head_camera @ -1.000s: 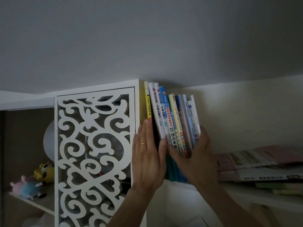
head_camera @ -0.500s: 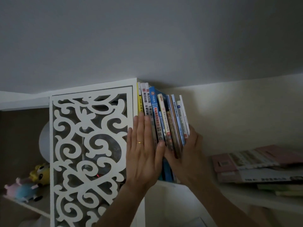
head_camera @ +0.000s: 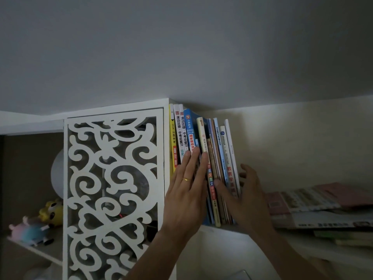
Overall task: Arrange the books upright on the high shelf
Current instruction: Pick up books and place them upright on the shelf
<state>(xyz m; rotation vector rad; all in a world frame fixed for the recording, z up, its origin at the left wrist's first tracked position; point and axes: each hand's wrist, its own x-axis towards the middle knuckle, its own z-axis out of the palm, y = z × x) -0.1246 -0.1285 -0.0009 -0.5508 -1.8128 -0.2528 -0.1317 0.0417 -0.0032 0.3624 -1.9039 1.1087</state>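
Left hand (head_camera: 186,196), fingers straight, presses flat on the upright books (head_camera: 203,158). Right hand (head_camera: 245,196) (released, fingers spread) touches the row's 3 o'clock end on the shelf (head_camera: 226,229).

A row of thin paperback books (head_camera: 203,150) with yellow, white, blue and cream spines is standing nearly upright, leaning slightly, at the white high shelf's (head_camera: 226,229) left end

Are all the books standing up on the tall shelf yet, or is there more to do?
Not yet. A row of books already stands upright by the white lattice panel, leaning a little. The left hand lies flat on their spines while the right hand steadies the right end. Left to do: the flat pile of books lying farther right on the shelf.
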